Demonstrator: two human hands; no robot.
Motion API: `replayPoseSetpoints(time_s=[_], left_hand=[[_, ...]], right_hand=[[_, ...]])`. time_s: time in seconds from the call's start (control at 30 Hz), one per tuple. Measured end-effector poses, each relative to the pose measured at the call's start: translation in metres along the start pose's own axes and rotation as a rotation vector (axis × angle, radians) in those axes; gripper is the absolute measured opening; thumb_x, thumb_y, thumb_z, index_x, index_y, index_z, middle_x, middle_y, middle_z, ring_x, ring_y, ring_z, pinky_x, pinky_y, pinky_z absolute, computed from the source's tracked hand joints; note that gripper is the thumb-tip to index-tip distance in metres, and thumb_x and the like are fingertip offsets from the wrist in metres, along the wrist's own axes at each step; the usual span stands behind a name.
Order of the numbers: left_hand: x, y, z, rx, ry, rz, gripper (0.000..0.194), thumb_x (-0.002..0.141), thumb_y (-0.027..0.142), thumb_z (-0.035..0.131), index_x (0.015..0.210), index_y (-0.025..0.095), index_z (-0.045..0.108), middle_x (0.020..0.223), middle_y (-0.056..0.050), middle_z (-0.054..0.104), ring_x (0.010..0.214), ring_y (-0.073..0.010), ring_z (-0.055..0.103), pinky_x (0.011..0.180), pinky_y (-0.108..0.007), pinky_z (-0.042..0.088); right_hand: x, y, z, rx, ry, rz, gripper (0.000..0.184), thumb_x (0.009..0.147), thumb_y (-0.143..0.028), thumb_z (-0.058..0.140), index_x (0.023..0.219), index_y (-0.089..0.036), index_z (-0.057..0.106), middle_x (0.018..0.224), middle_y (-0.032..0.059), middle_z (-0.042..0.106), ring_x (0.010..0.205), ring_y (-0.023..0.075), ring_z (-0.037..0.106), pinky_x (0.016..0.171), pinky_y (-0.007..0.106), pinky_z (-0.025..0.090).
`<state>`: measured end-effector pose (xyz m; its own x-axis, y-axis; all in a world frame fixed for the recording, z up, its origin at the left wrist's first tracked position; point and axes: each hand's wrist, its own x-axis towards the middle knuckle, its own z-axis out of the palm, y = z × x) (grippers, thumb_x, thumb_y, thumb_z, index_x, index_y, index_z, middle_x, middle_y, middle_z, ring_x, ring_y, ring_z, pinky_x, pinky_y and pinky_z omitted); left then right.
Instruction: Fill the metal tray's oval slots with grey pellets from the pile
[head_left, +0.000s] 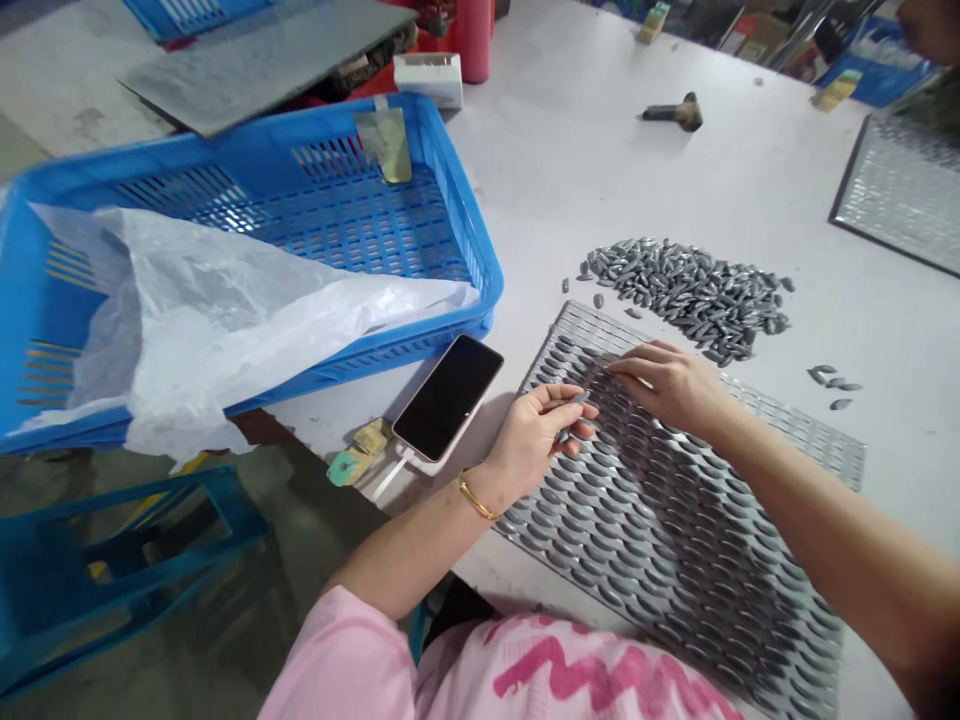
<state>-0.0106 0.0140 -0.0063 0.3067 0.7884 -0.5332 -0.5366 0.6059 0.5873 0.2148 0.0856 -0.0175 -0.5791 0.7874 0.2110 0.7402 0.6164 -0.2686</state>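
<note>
A grey tray (630, 540) with rows of slots lies slanted in front of me, most rows filled with small grey leaf-shaped pieces. My left hand (544, 430) is over its left part, with one grey leaf-shaped piece (580, 397) pinched between thumb and forefinger; the other fingers are curled. My right hand (667, 385) reaches down onto the upper rows, fingertips together at the slots; whether a piece is between them is hidden. Beyond the tray's far edge spreads a heap of the same grey pieces (694, 290).
To the left stands a blue basket (480, 240) with a plastic bag (217, 310) in it. A phone (448, 398) on a white cable lies beside it. A brush (675, 112) is further back. At the right, another tray (900, 190) lies near a partly visible person.
</note>
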Motion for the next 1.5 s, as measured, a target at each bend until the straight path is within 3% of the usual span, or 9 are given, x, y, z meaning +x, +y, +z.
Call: replayPoseSetpoints(time_s=[0.17,0.3,0.43,0.57,0.67,0.9,1.13,1.37,1.5], left_hand=[[0.0,0.0,-0.001,0.012,-0.021,0.022,0.023,0.076,0.022,0.075,0.094,0.015,0.062,0.085,-0.006,0.069,0.066,-0.0111,0.062,0.051,-0.021,0.04],[0.002,-0.003,-0.001,-0.031,-0.036,0.035,0.027,0.07,0.026,0.083,0.088,0.015,0.066,0.076,0.0,0.062,0.065,-0.0088,0.058,0.052,-0.02,0.039],[0.004,-0.005,-0.001,-0.028,-0.035,0.086,0.026,0.069,0.028,0.084,0.086,0.014,0.071,0.068,0.002,0.056,0.059,-0.0059,0.048,0.051,-0.02,0.036],[0.002,-0.005,0.001,0.024,0.009,0.109,0.031,0.071,0.031,0.082,0.095,0.015,0.071,0.079,-0.001,0.064,0.066,-0.01,0.058,0.053,-0.021,0.041],[-0.001,-0.004,0.002,0.028,0.046,0.111,0.027,0.073,0.031,0.08,0.092,0.017,0.067,0.077,0.0,0.064,0.068,-0.0131,0.061,0.053,-0.022,0.044],[-0.003,-0.003,0.003,0.001,-0.005,-0.006,0.014,0.078,0.029,0.071,0.085,0.016,0.072,0.083,-0.005,0.067,0.073,-0.0145,0.061,0.053,-0.023,0.044],[-0.003,-0.008,0.003,-0.015,-0.042,-0.018,0.02,0.071,0.027,0.08,0.081,0.014,0.071,0.075,-0.001,0.058,0.067,-0.0087,0.052,0.051,-0.019,0.035],[-0.006,-0.001,0.004,0.001,-0.05,-0.043,0.014,0.077,0.022,0.073,0.084,0.014,0.065,0.073,-0.001,0.057,0.061,-0.0081,0.053,0.047,-0.018,0.034],[-0.007,0.008,0.003,-0.139,0.009,-0.053,0.014,0.08,0.017,0.064,0.094,0.014,0.063,0.087,-0.007,0.067,0.071,-0.0142,0.067,0.056,-0.022,0.049]], right_hand=[[-0.004,-0.04,-0.013,0.507,-0.009,0.278,0.02,0.091,-0.038,0.065,0.102,-0.025,0.074,0.093,0.0038,0.076,0.081,0.0197,0.07,0.07,0.033,0.056],[-0.009,-0.068,-0.009,0.723,0.065,0.289,0.014,0.089,-0.035,0.067,0.095,-0.025,0.074,0.092,0.0042,0.075,0.085,0.0208,0.07,0.075,0.035,0.057],[-0.013,-0.08,-0.002,0.613,0.207,0.251,0.01,0.091,-0.028,0.064,0.096,-0.026,0.072,0.092,0.005,0.072,0.085,0.0207,0.068,0.075,0.036,0.056],[-0.013,-0.089,0.0,0.38,0.313,0.149,0.014,0.092,-0.019,0.06,0.1,-0.027,0.069,0.095,0.0065,0.07,0.086,0.0207,0.066,0.076,0.037,0.055],[-0.012,-0.093,0.002,0.228,0.36,0.082,0.019,0.092,-0.016,0.06,0.103,-0.028,0.068,0.1,0.0081,0.069,0.092,0.023,0.066,0.082,0.041,0.055],[-0.021,-0.087,0.005,0.162,0.262,0.034,0.039,0.092,-0.014,0.057,0.124,-0.033,0.068,0.107,0.0082,0.069,0.101,0.0257,0.063,0.086,0.042,0.054],[-0.028,-0.08,-0.007,0.311,0.177,0.051,0.043,0.094,-0.016,0.056,0.131,-0.036,0.066,0.091,0.0053,0.069,0.082,0.0198,0.064,0.071,0.034,0.054],[-0.023,-0.072,-0.02,0.492,0.067,0.06,0.035,0.094,-0.018,0.057,0.124,-0.032,0.071,0.095,0.0053,0.071,0.084,0.0175,0.068,0.069,0.03,0.054],[-0.017,-0.039,-0.01,0.349,0.199,0.221,0.019,0.093,-0.024,0.061,0.105,-0.028,0.076,0.094,0.0052,0.075,0.081,0.0195,0.07,0.07,0.033,0.055]])
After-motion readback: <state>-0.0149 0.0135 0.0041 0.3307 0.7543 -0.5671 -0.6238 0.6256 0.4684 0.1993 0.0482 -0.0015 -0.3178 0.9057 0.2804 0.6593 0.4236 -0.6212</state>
